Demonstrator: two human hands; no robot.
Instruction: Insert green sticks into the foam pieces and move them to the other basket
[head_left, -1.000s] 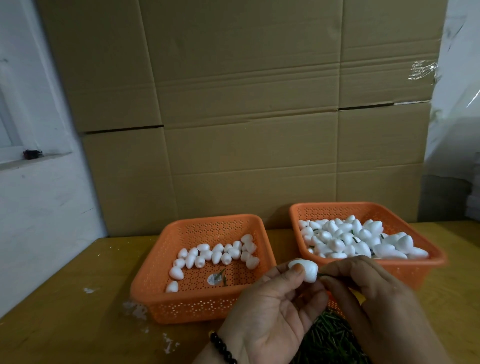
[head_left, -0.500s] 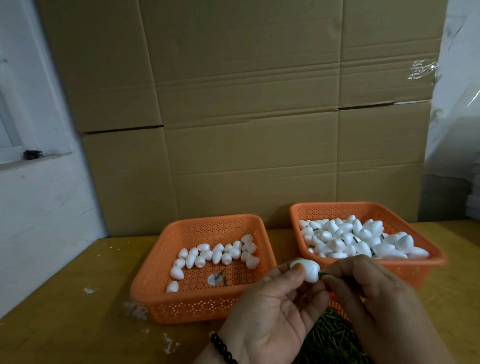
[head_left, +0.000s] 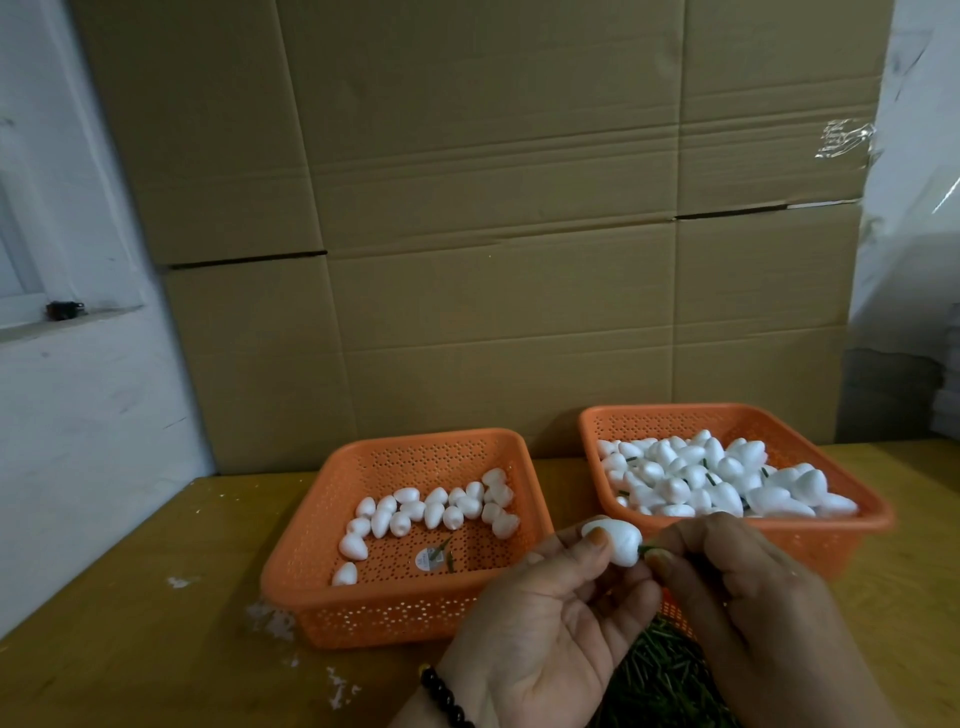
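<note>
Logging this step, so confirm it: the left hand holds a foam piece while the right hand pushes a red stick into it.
Not quite: the stick is green, not red, as the head view shows. The left hand does hold the foam piece, and the right hand pinches the stick at its end.

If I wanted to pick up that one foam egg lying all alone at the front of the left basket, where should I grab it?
Probably pinch the lone foam egg across its rounded middle, coming straight down from above. It lies on its side on the left basket floor, apart from the others, and the near wall blocks a low reach from the front. A light grip seems wise.
</note>
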